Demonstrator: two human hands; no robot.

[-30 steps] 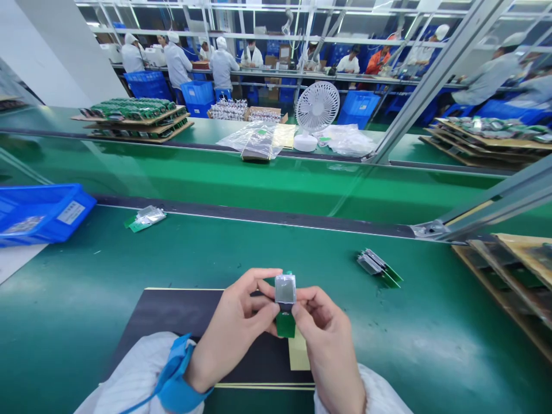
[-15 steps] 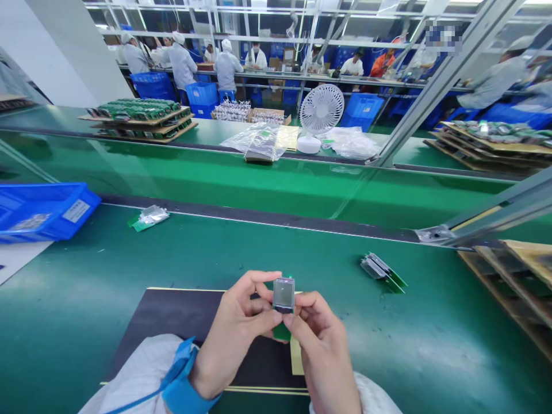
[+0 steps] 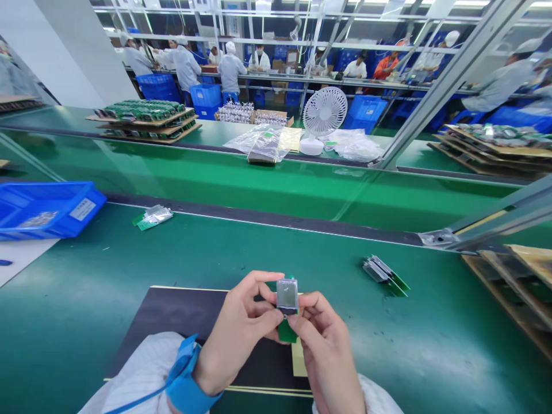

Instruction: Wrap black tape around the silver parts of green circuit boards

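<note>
Between my two hands is a small green circuit board with a grey display screen [image 3: 287, 295], tilted up toward me. My left hand [image 3: 248, 330] grips its left side, index finger at the top corner and thumb at the screen's lower edge. From the right, my right hand [image 3: 323, 339] pinches the same board, its thumb also by the lower edge. The board's bare green end [image 3: 287, 332] shows below the thumbs. Both hands are above a black sheet [image 3: 181, 328] with yellowish edges, and a blue strap [image 3: 190, 376] circles my left wrist.
Boards with screens [image 3: 385, 275] lie to the right, and more in silvery film [image 3: 154, 217] to the left. A blue bin [image 3: 86, 192] stands at far left, stacked boards on trays [image 3: 513, 287] at far right. Beyond the transparent partition are a white fan [image 3: 325, 112] and several people.
The whole view has shifted slightly, so things appear a little farther right. Both hands keep their hold on the circuit board, with hardly any change in the fingers.
</note>
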